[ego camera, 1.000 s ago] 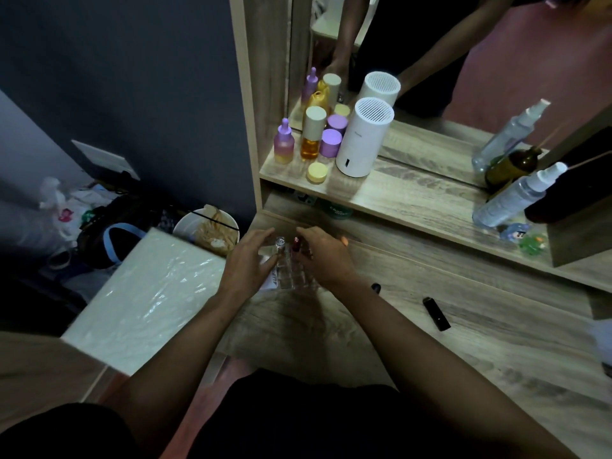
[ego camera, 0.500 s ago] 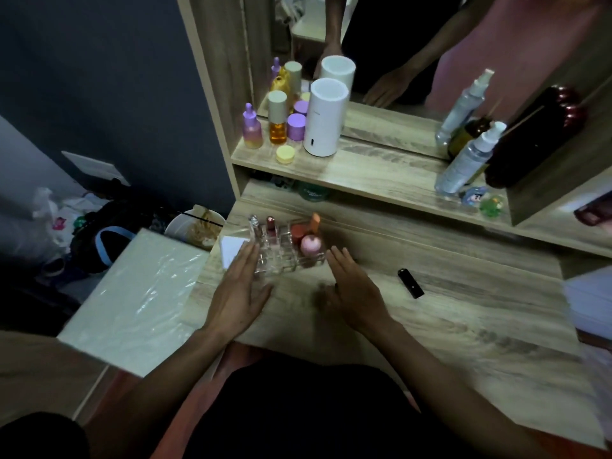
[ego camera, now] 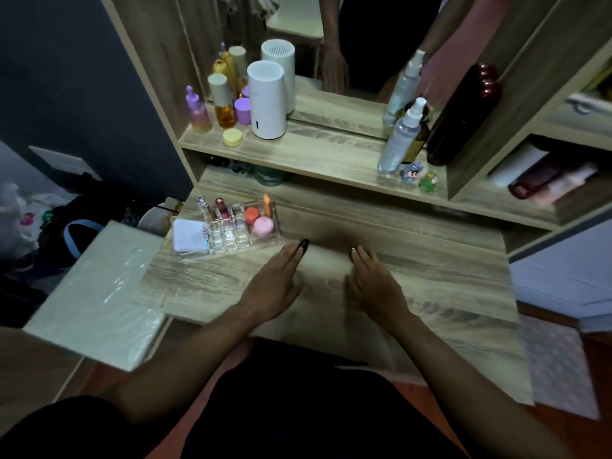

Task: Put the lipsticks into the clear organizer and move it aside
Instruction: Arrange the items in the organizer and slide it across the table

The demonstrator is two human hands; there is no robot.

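Note:
The clear organizer [ego camera: 231, 238] stands at the left end of the wooden dressing table [ego camera: 430, 276]. In it are a silver-capped lipstick [ego camera: 202, 204], a dark red lipstick [ego camera: 221, 207], an orange tube [ego camera: 267, 205], a pink round pot [ego camera: 264, 226] and a white compact [ego camera: 189, 235]. My left hand [ego camera: 276, 286] lies flat on the table to the right of the organizer, apart from it. A black lipstick [ego camera: 303, 244] lies at its fingertips. My right hand [ego camera: 376, 288] is flat beside it, with a small dark item [ego camera: 353, 252] at its fingertips. Neither hand holds anything.
A shelf [ego camera: 314, 150] above the table carries a white cylinder [ego camera: 267, 101], purple and amber bottles [ego camera: 225, 104], spray bottles [ego camera: 402, 134] and small figurines [ego camera: 419, 178]. A mirror stands behind. A white wrapped board [ego camera: 96, 293] lies to the left of the table.
Both hands have let go of the organizer and slid right to the middle of the table. The organizer stays at the left end.

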